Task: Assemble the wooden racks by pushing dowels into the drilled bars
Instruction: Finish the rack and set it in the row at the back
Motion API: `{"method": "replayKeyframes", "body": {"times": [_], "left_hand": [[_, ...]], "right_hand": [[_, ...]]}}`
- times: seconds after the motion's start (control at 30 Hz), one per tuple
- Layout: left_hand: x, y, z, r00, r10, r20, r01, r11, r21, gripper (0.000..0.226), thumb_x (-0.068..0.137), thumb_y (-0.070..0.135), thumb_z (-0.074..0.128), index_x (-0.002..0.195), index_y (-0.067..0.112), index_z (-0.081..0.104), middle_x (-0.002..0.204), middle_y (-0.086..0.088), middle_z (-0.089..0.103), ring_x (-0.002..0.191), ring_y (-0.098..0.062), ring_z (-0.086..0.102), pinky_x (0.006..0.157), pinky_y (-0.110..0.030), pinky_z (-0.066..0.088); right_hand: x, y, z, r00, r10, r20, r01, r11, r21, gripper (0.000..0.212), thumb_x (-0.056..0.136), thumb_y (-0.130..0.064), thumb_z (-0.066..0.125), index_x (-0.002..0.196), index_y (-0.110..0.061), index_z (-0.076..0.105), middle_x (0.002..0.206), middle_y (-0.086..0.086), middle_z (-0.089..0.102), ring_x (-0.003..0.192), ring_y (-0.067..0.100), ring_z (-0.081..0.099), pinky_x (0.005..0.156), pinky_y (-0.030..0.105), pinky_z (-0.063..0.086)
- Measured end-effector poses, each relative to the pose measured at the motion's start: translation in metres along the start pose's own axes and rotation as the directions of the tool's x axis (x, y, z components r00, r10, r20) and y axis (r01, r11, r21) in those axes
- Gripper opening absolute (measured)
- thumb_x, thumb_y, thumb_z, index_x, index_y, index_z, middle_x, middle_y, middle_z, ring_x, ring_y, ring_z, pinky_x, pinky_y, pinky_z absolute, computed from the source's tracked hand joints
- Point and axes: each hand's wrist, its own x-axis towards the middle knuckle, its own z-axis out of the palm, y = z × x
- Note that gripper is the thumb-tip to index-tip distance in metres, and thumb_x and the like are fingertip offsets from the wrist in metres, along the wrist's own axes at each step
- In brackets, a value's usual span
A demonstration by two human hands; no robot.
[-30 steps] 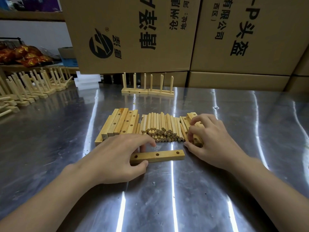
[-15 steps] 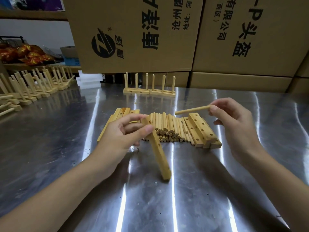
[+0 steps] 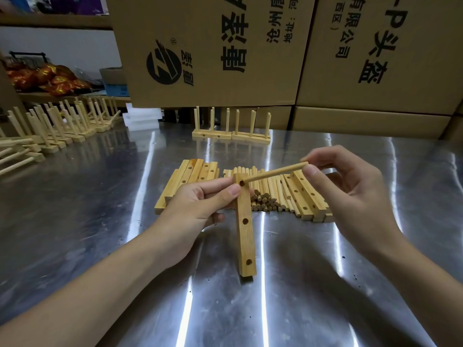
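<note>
My left hand [image 3: 200, 204] grips the top of a drilled wooden bar [image 3: 245, 236], which stands on end on the steel table with three holes facing me. My right hand [image 3: 348, 189] pinches one end of a dowel [image 3: 274, 173]; the dowel's other tip sits at the bar's top hole. Behind lie a pile of loose dowels [image 3: 265, 196], a stack of drilled bars on the left [image 3: 193, 176] and more bars on the right [image 3: 305, 199].
Two finished racks [image 3: 231, 134] stand at the back of the steel table [image 3: 325, 284]. Several more racks [image 3: 55, 128] crowd the far left. Large cardboard boxes [image 3: 213, 46] wall off the rear.
The left hand lifted the flat bar and stood it on end. The right hand took a dowel from the pile and brought its tip to the bar's top hole.
</note>
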Motion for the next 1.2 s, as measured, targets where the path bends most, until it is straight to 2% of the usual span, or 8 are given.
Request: {"method": "replayKeyframes", "body": {"times": [0.17, 0.37, 0.47, 0.63, 0.8, 0.9, 1.03, 1.2], "left_hand": [[0.001, -0.001, -0.001, 0.999, -0.013, -0.049, 0.012, 1.000, -0.026, 0.054, 0.082, 0.042, 0.080, 0.130, 0.017, 0.074, 0.117, -0.007, 0.080, 0.106, -0.016, 0.074, 0.069, -0.019, 0.050], [0.001, -0.003, -0.003, 0.995, -0.001, -0.097, -0.008, 0.996, -0.091, 0.037, 0.082, 0.036, 0.085, 0.114, 0.020, 0.077, 0.111, -0.012, 0.081, 0.092, -0.016, 0.073, 0.068, -0.023, 0.049], [0.001, -0.003, -0.004, 0.994, 0.012, -0.113, -0.023, 0.995, -0.096, 0.031, 0.079, 0.039, 0.087, 0.105, 0.025, 0.080, 0.109, -0.012, 0.081, 0.089, -0.015, 0.072, 0.069, -0.025, 0.048], [0.001, -0.003, -0.005, 0.992, 0.037, -0.118, -0.046, 0.996, -0.077, 0.041, 0.077, 0.038, 0.094, 0.110, 0.019, 0.080, 0.109, -0.010, 0.080, 0.088, -0.010, 0.070, 0.066, -0.021, 0.047], [0.001, -0.003, -0.005, 0.994, 0.045, -0.104, -0.053, 0.996, -0.077, 0.039, 0.077, 0.040, 0.094, 0.108, 0.021, 0.080, 0.105, -0.008, 0.080, 0.088, -0.012, 0.067, 0.069, -0.026, 0.045], [-0.001, -0.003, -0.005, 0.996, 0.047, -0.082, -0.052, 0.997, -0.062, 0.036, 0.076, 0.043, 0.092, 0.105, 0.027, 0.079, 0.107, -0.009, 0.080, 0.091, -0.014, 0.068, 0.070, -0.026, 0.047], [-0.002, -0.003, -0.003, 0.997, 0.054, -0.048, -0.056, 0.997, -0.049, 0.023, 0.080, 0.036, 0.089, 0.100, 0.031, 0.078, 0.108, -0.009, 0.080, 0.092, -0.013, 0.073, 0.072, -0.029, 0.048], [-0.002, -0.004, 0.000, 0.998, 0.061, -0.013, -0.061, 0.998, -0.028, 0.028, 0.076, 0.041, 0.091, 0.098, 0.031, 0.075, 0.114, -0.011, 0.080, 0.099, -0.015, 0.074, 0.072, -0.028, 0.048]], "right_hand": [[-0.002, -0.003, 0.001, 0.994, -0.104, 0.024, 0.106, 0.987, -0.122, 0.006, 0.100, -0.018, 0.069, 0.105, -0.020, 0.072, 0.096, -0.005, 0.071, 0.094, 0.022, 0.067, 0.077, 0.033, 0.052], [0.000, -0.005, -0.001, 0.929, -0.355, 0.103, 0.367, 0.855, -0.366, 0.009, 0.100, -0.017, 0.066, 0.107, -0.013, 0.070, 0.096, -0.003, 0.066, 0.093, 0.013, 0.061, 0.076, 0.027, 0.046], [0.000, -0.003, -0.001, 0.910, -0.390, 0.142, 0.412, 0.808, -0.422, 0.014, 0.104, -0.022, 0.062, 0.105, -0.010, 0.070, 0.093, -0.001, 0.063, 0.089, 0.018, 0.057, 0.076, 0.030, 0.045], [-0.001, -0.005, 0.000, 0.900, -0.400, 0.172, 0.433, 0.775, -0.461, 0.026, 0.109, -0.029, 0.053, 0.097, -0.011, 0.068, 0.087, -0.008, 0.053, 0.081, 0.017, 0.048, 0.075, 0.025, 0.040], [0.000, -0.006, 0.000, 0.919, -0.364, 0.155, 0.393, 0.803, -0.448, 0.027, 0.109, -0.031, 0.054, 0.095, -0.013, 0.067, 0.083, -0.009, 0.053, 0.083, 0.007, 0.050, 0.074, 0.021, 0.039], [-0.001, -0.009, 0.003, 0.929, -0.359, 0.094, 0.365, 0.839, -0.403, 0.016, 0.107, -0.029, 0.060, 0.098, -0.018, 0.067, 0.084, -0.007, 0.059, 0.081, 0.005, 0.056, 0.072, 0.017, 0.042], [-0.004, -0.011, 0.007, 0.957, -0.289, 0.021, 0.283, 0.917, -0.283, 0.011, 0.099, -0.027, 0.071, 0.100, -0.016, 0.072, 0.091, -0.010, 0.070, 0.084, 0.008, 0.067, 0.070, 0.017, 0.049], [-0.010, -0.009, 0.017, 0.995, -0.097, 0.002, 0.097, 0.995, -0.007, 0.007, 0.095, -0.022, 0.079, 0.101, -0.022, 0.076, 0.089, -0.007, 0.074, 0.081, 0.018, 0.070, 0.068, 0.026, 0.054]]}}
